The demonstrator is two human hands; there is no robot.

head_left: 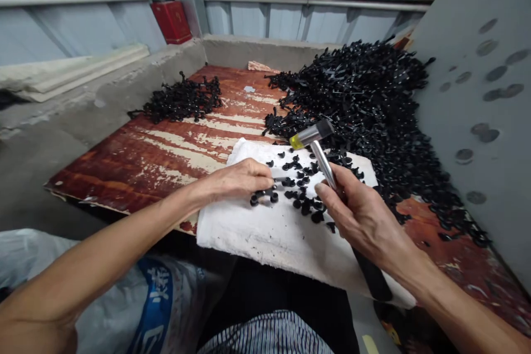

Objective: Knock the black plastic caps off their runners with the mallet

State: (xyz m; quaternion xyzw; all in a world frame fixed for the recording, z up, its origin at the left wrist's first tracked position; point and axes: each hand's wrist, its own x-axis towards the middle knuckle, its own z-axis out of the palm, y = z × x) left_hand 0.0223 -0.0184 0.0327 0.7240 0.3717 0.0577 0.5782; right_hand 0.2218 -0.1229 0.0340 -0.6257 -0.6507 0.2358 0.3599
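Observation:
In my right hand [360, 210] is a small mallet [312, 135] with a metal shank, a yellow face, a black face and a black handle. Its head is raised above the white cloth [249, 232]. My left hand [244, 178] pinches a black plastic moulded piece [265, 194] with round knobs, just over the cloth. Part of that piece is hidden by the fingers. Between the two hands, several small loose black parts [306, 207] are scattered on the cloth.
A big heap of black pieces [365, 94] covers the table's right side, against a grey panel [477, 110]. A smaller pile [180, 98] sits at the left on the worn red board [124, 160]. A red box [171, 22] stands on the ledge. White sacks [108, 298] lie below left.

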